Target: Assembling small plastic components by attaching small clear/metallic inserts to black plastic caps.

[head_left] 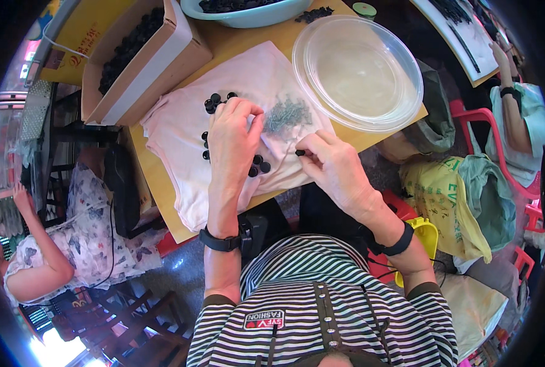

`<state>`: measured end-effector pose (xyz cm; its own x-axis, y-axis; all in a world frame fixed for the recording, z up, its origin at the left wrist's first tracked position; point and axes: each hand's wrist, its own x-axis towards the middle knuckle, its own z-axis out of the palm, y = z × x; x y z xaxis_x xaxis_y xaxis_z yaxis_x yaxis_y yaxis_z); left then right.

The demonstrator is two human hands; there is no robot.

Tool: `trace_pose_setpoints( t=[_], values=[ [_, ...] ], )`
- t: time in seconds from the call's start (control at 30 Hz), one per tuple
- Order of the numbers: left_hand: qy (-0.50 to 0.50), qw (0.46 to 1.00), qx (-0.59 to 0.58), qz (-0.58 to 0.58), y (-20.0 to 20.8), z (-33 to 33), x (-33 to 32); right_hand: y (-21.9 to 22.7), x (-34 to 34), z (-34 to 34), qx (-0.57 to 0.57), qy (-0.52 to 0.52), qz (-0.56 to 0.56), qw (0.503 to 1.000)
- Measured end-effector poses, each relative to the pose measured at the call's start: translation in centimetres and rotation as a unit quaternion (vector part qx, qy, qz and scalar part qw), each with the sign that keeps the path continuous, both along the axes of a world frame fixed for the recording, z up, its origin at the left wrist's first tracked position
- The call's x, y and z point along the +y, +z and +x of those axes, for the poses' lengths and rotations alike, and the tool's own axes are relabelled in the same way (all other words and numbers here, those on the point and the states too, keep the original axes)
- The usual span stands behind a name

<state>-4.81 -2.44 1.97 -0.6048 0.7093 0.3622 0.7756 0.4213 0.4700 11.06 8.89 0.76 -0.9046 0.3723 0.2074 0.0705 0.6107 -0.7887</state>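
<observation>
A pink cloth lies over the wooden table, with a loose heap of small silvery screws on it. Above the cloth, my right hand pinches a small black plastic piece between thumb and forefinger. My left hand is to the left of the screws, its fingers curled in and its back toward me, so whatever they hold is hidden. Around this hand sit several black round knobs, some just beyond its fingertips. More black knobs lie between my two wrists.
Beyond the cloth at left stands a cardboard box full of black pieces. A pale basin with dark parts is at the far edge. A clear round plastic lid covers the table's right side. People sit on both sides; sacks stand at right.
</observation>
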Motion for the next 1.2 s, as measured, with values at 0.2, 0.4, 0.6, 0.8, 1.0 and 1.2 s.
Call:
trace_pose_setpoints(
  t=[0.2, 0.4, 0.6, 0.8, 1.0, 1.2],
  values=[
    [-0.001, 0.96, -0.25, 0.124, 0.6, 2.4, -1.4, 0.6, 0.2, 0.1, 0.018, -0.021, -0.303, 0.952],
    [-0.022, 0.884, -0.409, 0.228, 1.4, 6.0, -3.1, 0.3, 1.0, 0.2, 0.011, 0.038, -0.656, 0.754],
    [-0.019, 0.888, -0.386, 0.25, 2.2, 7.2, -3.9, 0.9, 0.6, 0.3, -0.002, 0.073, -0.705, 0.705],
    [-0.029, 0.948, -0.245, 0.199, 3.8, 7.9, -4.9, 1.8, -0.4, 0.9, -0.011, 0.092, -0.686, 0.722],
    [-0.027, 0.983, -0.09, 0.157, 3.9, 9.5, -6.2, 2.3, -1.7, 1.7, -0.002, 0.086, -0.603, 0.793],
    [-0.027, 0.989, -0.043, 0.14, 4.0, 11.5, -7.3, 2.6, -2.7, 3.2, 0.001, 0.109, -0.547, 0.83]
  ],
)
